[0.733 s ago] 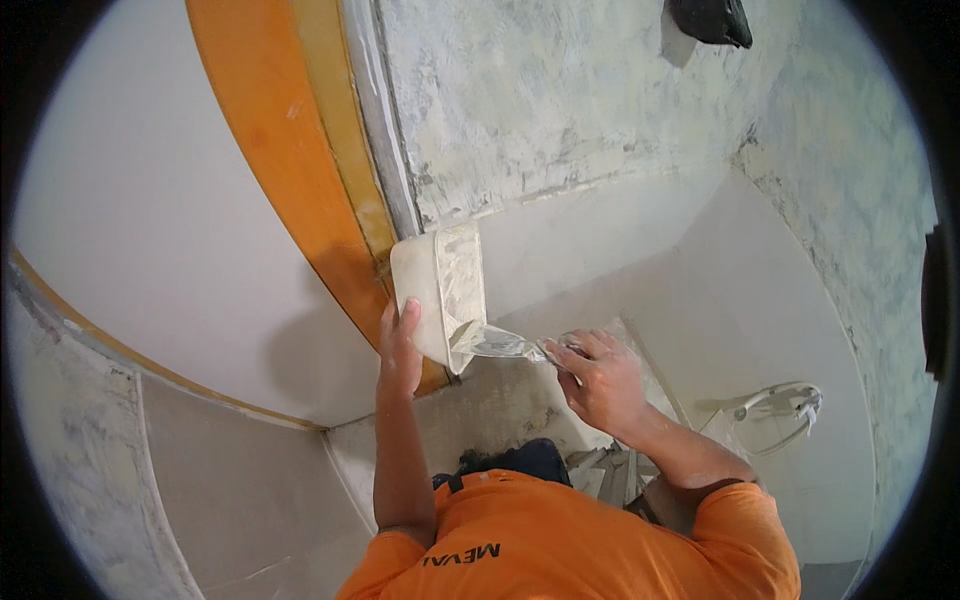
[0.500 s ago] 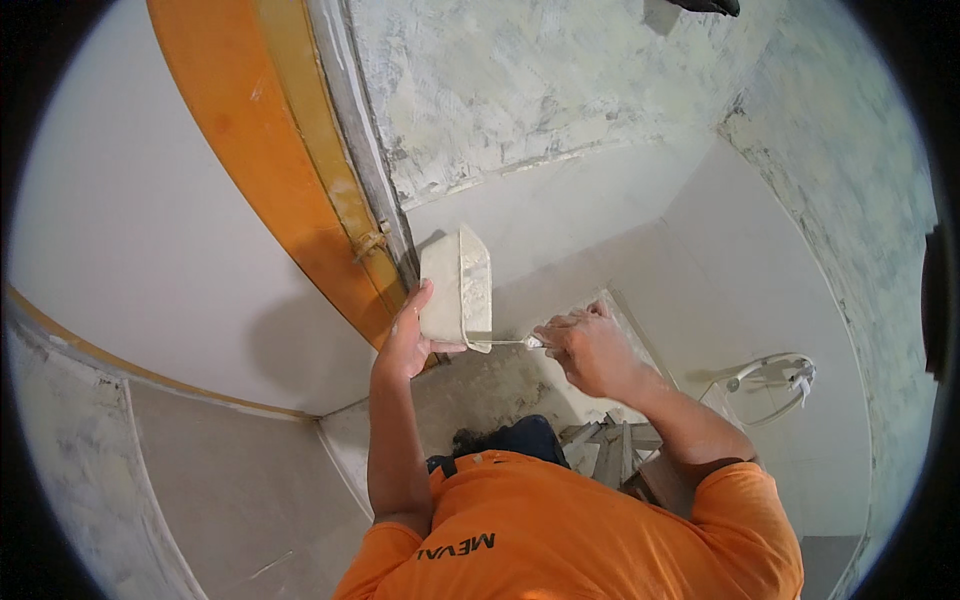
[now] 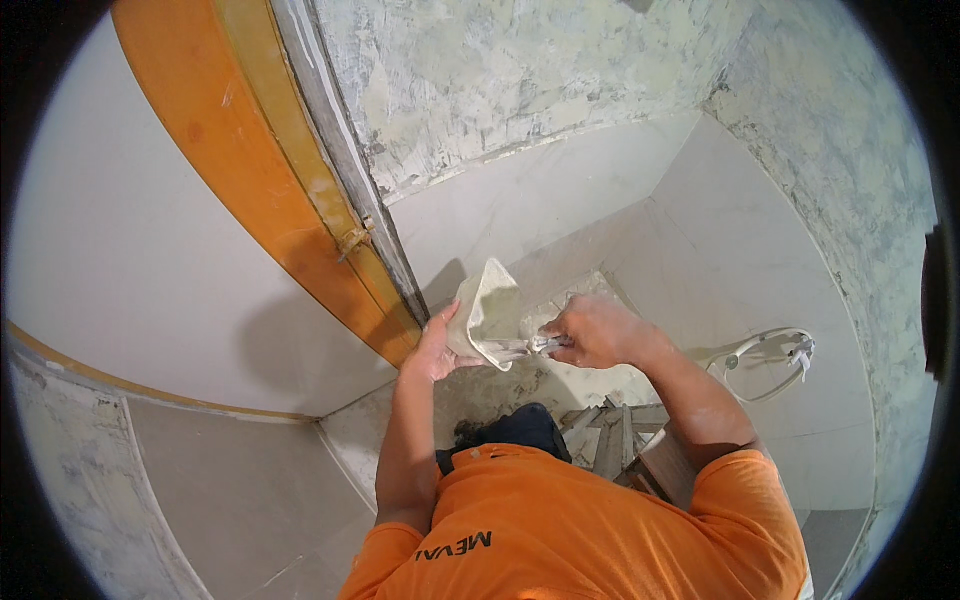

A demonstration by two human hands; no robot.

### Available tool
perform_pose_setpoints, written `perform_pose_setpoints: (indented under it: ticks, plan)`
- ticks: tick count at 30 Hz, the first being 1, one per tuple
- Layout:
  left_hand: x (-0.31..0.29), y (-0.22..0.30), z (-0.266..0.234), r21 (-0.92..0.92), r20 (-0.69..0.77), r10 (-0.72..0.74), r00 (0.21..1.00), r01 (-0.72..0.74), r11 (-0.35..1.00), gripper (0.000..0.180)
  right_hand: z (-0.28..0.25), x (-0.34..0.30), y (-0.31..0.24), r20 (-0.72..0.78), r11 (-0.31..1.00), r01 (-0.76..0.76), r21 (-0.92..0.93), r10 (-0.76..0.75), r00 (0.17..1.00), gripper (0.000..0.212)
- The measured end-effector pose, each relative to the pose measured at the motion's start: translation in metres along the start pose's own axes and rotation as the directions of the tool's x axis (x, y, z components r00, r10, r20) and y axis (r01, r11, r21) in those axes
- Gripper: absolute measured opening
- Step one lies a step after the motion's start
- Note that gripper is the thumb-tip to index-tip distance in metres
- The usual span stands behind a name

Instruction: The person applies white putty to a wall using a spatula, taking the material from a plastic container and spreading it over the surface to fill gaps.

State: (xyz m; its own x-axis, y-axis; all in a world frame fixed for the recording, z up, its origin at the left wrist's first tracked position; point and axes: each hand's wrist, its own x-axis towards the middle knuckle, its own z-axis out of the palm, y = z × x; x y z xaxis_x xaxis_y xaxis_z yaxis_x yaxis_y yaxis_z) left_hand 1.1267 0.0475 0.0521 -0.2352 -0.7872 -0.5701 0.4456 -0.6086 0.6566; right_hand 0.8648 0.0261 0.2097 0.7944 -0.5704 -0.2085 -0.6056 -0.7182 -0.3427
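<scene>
My left hand (image 3: 436,346) is wrapped round the outside of a cream mud pan (image 3: 496,306), which it holds tilted with its mouth toward the right. Pale smears coat the pan's inside. In my right hand (image 3: 598,332) is the whitened handle of a putty knife (image 3: 540,346), the fingers closed round it. Its narrow blade reaches left into the near end of the pan. How much compound lies in the pan, I cannot tell.
An orange door (image 3: 230,150) with a latch (image 3: 354,238) stands at the left. Ahead is a patchy plastered wall (image 3: 520,80) above pale tiles (image 3: 560,150). A white hose (image 3: 765,365) hangs at the right. A stepladder (image 3: 615,440) is below, beside my body.
The pan has moved right and turned so that more of its inside shows. My right hand has shifted slightly, and the knife blade is now further inside the pan.
</scene>
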Motion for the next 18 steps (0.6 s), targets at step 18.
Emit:
perform_pose_setpoints:
  ticks: [18]
  plan:
    - [-0.018, 0.013, -0.022, -0.113, 0.076, 0.184, 0.980, -0.174, 0.978, 0.063, -0.002, 0.002, 0.038, -0.002, 0.691, -0.105, 0.715, 0.152, 0.988, 0.012]
